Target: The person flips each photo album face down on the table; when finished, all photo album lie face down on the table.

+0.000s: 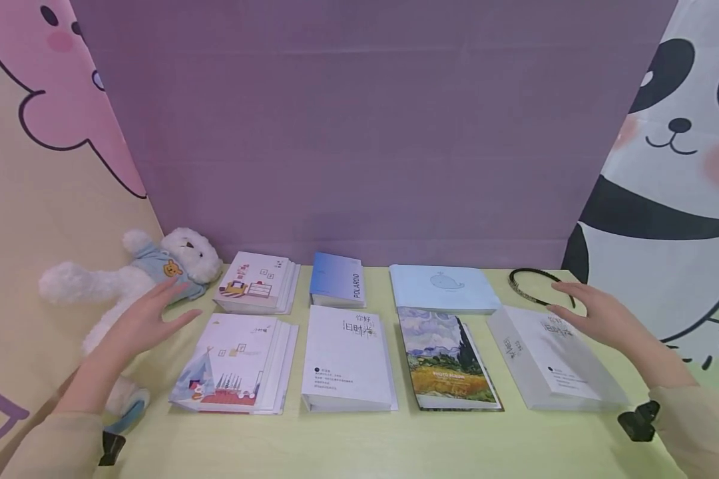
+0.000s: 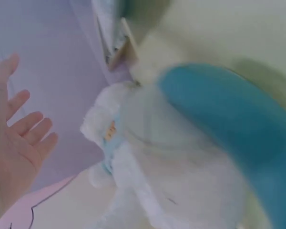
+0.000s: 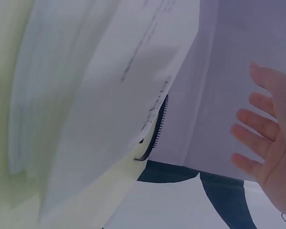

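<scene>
My left hand (image 1: pixel 139 324) hovers with fingers spread over the white plush toy (image 1: pixel 116 283), which wears a blue shirt; it holds nothing. On the right, my other hand (image 1: pixel 605 320) is held with fingers extended above a frosted-sleeved white album (image 1: pixel 566 379). Close by its fingertips in the head view lies a black headband (image 1: pixel 524 291) with a sparkly section. In the right wrist view, this hand (image 3: pixel 271 138) is also seen with nothing in it. Nearest my left hand among the albums is one with a tent drawing (image 1: pixel 230 362).
Albums stand in two rows: a room-drawing one (image 1: pixel 254 279), a blue-purple POLAROID one (image 1: pixel 337 276) and a pale blue whale one (image 1: pixel 443 286) behind; a white one (image 1: pixel 347 359) and a landscape-painting photo album (image 1: pixel 446 359) in front. A purple backdrop (image 1: pixel 359 133) rises behind.
</scene>
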The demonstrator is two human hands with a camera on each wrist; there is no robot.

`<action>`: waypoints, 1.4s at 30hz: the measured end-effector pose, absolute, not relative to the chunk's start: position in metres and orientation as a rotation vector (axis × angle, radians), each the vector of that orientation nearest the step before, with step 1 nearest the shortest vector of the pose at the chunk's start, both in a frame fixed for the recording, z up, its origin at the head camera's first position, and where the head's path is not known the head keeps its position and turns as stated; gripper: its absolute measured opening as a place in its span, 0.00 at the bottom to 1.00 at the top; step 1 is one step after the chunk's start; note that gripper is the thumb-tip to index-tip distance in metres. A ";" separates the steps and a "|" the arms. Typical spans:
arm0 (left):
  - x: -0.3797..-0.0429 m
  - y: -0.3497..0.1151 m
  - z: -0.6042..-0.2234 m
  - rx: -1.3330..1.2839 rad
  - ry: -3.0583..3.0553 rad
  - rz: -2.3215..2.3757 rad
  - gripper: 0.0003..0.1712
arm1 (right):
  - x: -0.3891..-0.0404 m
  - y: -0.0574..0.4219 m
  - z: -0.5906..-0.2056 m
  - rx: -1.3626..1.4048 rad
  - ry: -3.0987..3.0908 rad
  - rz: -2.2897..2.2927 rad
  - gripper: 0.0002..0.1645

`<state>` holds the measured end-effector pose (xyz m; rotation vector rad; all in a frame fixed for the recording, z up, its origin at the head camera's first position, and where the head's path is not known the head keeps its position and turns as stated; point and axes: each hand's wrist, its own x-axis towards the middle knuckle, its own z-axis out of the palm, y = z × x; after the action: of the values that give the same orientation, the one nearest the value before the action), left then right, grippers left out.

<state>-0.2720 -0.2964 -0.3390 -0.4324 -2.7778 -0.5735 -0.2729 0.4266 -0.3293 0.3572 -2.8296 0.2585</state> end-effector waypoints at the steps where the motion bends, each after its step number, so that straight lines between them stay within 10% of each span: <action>1: -0.273 -0.294 -0.337 -0.442 -2.761 -0.582 0.38 | -0.274 0.424 -0.328 0.360 -2.814 0.256 0.35; 10: -0.289 -0.256 -0.329 -0.498 -2.623 -0.724 0.28 | -0.285 0.397 -0.327 0.500 -2.655 0.294 0.20; 42: -0.335 -0.083 -0.328 -0.690 -2.622 -1.080 0.22 | -0.322 0.312 -0.337 0.692 -2.720 0.397 0.22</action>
<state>-0.3348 -0.0834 -0.3280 -0.6896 -2.6221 -1.0799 -0.3223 0.3116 -0.3375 0.6920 -2.7204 0.3969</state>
